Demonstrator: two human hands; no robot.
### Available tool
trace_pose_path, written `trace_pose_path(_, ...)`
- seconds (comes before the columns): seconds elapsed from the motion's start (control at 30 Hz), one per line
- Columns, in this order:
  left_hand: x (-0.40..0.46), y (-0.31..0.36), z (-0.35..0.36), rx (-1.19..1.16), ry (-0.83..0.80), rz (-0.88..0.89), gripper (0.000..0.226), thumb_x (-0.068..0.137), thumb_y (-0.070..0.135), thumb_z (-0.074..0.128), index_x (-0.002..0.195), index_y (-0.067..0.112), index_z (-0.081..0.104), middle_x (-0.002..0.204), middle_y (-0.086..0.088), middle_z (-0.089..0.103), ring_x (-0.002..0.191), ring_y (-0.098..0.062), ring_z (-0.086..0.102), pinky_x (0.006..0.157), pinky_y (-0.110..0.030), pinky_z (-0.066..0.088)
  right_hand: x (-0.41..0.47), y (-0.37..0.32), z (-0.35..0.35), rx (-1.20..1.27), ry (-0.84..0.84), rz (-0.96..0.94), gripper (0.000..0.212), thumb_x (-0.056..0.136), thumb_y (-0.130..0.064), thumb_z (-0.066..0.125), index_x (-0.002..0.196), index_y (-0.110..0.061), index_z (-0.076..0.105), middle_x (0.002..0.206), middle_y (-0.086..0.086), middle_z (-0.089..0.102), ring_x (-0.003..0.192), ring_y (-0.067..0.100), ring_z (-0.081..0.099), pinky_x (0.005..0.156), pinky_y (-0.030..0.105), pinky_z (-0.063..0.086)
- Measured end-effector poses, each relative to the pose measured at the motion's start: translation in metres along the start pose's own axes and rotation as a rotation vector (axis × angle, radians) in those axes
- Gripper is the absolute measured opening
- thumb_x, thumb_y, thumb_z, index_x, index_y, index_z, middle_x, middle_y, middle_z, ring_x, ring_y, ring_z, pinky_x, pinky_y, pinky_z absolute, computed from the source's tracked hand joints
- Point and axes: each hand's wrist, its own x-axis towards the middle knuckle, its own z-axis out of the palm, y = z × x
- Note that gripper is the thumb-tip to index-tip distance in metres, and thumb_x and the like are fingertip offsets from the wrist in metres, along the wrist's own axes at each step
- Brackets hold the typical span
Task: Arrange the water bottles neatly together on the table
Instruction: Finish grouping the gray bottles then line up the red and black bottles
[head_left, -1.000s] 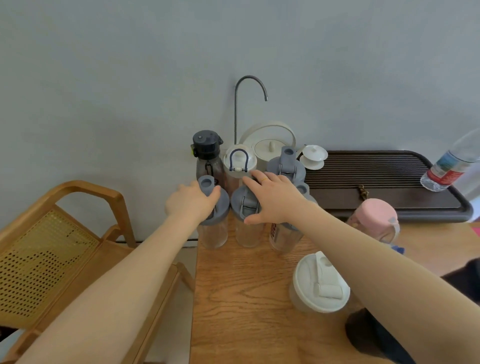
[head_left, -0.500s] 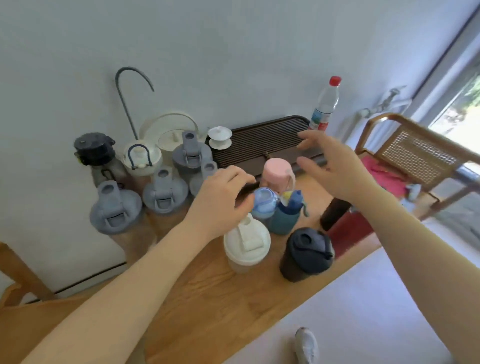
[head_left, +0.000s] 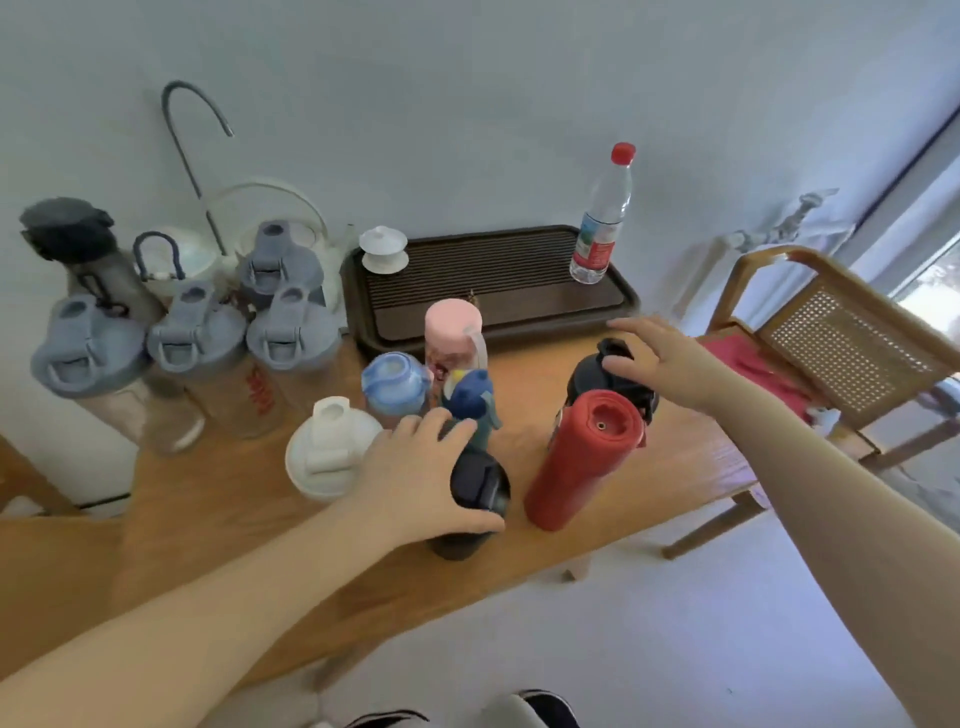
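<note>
Several grey-lidded clear bottles (head_left: 195, 338) stand grouped at the table's back left, with a black-capped one (head_left: 70, 234) behind. In the middle stand a white-lidded cup (head_left: 330, 449), a light-blue bottle (head_left: 395, 382), a pink bottle (head_left: 452, 327) and a dark-blue-capped bottle (head_left: 475, 395). My left hand (head_left: 415, 478) wraps the lid of a black tumbler (head_left: 480, 488) near the front edge. My right hand (head_left: 660, 358) rests its fingers on the top of a black bottle (head_left: 587, 376), behind a red flask (head_left: 582, 457).
A dark slatted tea tray (head_left: 498, 280) lies at the back with a white lidded cup (head_left: 383, 249) and a red-capped plastic bottle (head_left: 602, 218) on it. A white kettle and curved spout (head_left: 192, 156) stand by the wall. A cane chair (head_left: 831, 343) sits right of the table.
The view swung right. Both hands left the grey-lidded bottles; my left hand came down onto the black tumbler and my right hand dropped onto the black bottle beside the red flask.
</note>
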Motion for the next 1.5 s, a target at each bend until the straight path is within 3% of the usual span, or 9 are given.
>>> trace_pose_path(0.1, -0.001, 0.018, 0.011, -0.031, 0.047, -0.229, 0.101, 0.060, 0.079, 0.053, 0.139, 0.025, 0.022, 0.135, -0.004, 0.034, 0.120, -0.025, 0.039, 0.093, -0.038, 0.042, 0.011, 0.012, 0.002, -0.051, -0.123, -0.103, 0.065, 0.080, -0.042, 0.065, 0.137, -0.027, 0.038, 0.143, 0.003, 0.037, 0.130, 0.021, 0.037, 0.105, 0.032, 0.030)
trace_pose_path(0.37, -0.010, 0.033, 0.020, -0.152, -0.076, -0.260, 0.083, 0.069, 0.052, 0.066, 0.139, 0.033, 0.026, 0.137, -0.001, 0.025, 0.119, -0.025, 0.039, 0.091, -0.039, 0.047, 0.019, 0.019, 0.006, -0.137, -0.229, -0.309, 0.061, 0.091, -0.016, 0.050, 0.145, -0.023, 0.023, 0.149, 0.007, 0.031, 0.126, 0.025, 0.043, 0.099, 0.030, 0.035)
trace_pose_path(0.53, -0.020, 0.042, 0.026, -0.204, -0.032, -0.371, 0.095, 0.066, 0.049, 0.071, 0.142, 0.034, 0.016, 0.152, -0.005, -0.006, 0.137, -0.031, 0.013, 0.107, -0.043, 0.035, 0.010, 0.033, 0.006, -0.147, -0.129, -0.316, 0.064, 0.087, -0.043, 0.053, 0.143, -0.025, 0.027, 0.149, 0.004, 0.030, 0.128, 0.027, 0.043, 0.101, 0.038, 0.039)
trace_pose_path(0.73, -0.012, 0.062, 0.039, -0.148, 0.076, -0.416, 0.093, 0.064, 0.052, 0.073, 0.139, 0.032, 0.022, 0.144, -0.010, 0.008, 0.123, -0.031, 0.036, 0.092, -0.039, 0.048, 0.013, 0.033, 0.002, -0.130, -0.284, -0.149, 0.096, 0.068, -0.056, 0.069, 0.144, -0.032, 0.015, 0.145, 0.011, 0.037, 0.125, 0.031, 0.045, 0.101, 0.042, 0.042)
trace_pose_path(0.87, -0.008, 0.056, 0.038, -0.184, 0.097, -0.372, 0.089, 0.061, 0.050, 0.073, 0.136, 0.031, 0.027, 0.141, -0.009, 0.014, 0.119, -0.030, 0.040, 0.092, -0.036, 0.047, 0.008, 0.031, 0.012, -0.158, -0.202, -0.117, 0.105, 0.065, -0.060, 0.068, 0.145, -0.036, 0.004, 0.144, 0.008, 0.037, 0.118, 0.033, 0.050, 0.093, 0.048, 0.049)
trace_pose_path(1.07, -0.004, 0.070, 0.016, -0.057, 0.181, -0.209, 0.114, 0.068, 0.059, 0.068, 0.145, 0.027, -0.009, 0.153, -0.012, -0.021, 0.141, -0.028, -0.011, 0.116, -0.044, 0.004, 0.004, 0.039, 0.013, -0.235, -0.107, -0.159, 0.095, 0.070, -0.058, 0.062, 0.145, -0.034, 0.009, 0.152, 0.003, 0.025, 0.126, 0.033, 0.044, 0.097, 0.049, 0.045)
trace_pose_path(1.13, 0.008, 0.085, -0.002, -0.143, 0.272, -0.072, 0.110, 0.068, 0.058, 0.068, 0.146, 0.026, -0.002, 0.156, -0.007, -0.011, 0.142, -0.024, -0.006, 0.115, -0.041, 0.006, 0.003, 0.039, 0.008, -0.254, -0.134, -0.170, 0.102, 0.067, -0.055, 0.068, 0.146, -0.033, 0.007, 0.151, 0.004, 0.028, 0.125, 0.032, 0.045, 0.097, 0.048, 0.045)
trace_pose_path(1.3, 0.049, 0.115, -0.009, -0.451, 0.183, -0.018, 0.090, 0.066, 0.049, 0.075, 0.138, 0.030, 0.024, 0.139, 0.002, 0.041, 0.122, -0.018, 0.044, 0.092, -0.035, 0.043, -0.002, 0.039, 0.011, -0.294, -0.118, -0.156, 0.106, 0.061, -0.052, 0.073, 0.143, -0.033, 0.010, 0.143, 0.005, 0.038, 0.112, 0.033, 0.054, 0.086, 0.042, 0.050)
trace_pose_path(1.5, 0.055, 0.105, -0.003, -0.617, 0.294, -0.009, 0.064, 0.060, 0.040, 0.080, 0.113, 0.030, 0.045, 0.106, 0.009, 0.058, 0.096, -0.010, 0.055, 0.082, -0.033, 0.050, -0.006, 0.051, 0.004, -0.145, 0.017, -0.046, 0.100, 0.064, -0.046, 0.074, 0.143, -0.032, 0.015, 0.139, 0.005, 0.043, 0.113, 0.031, 0.052, 0.079, 0.039, 0.049)
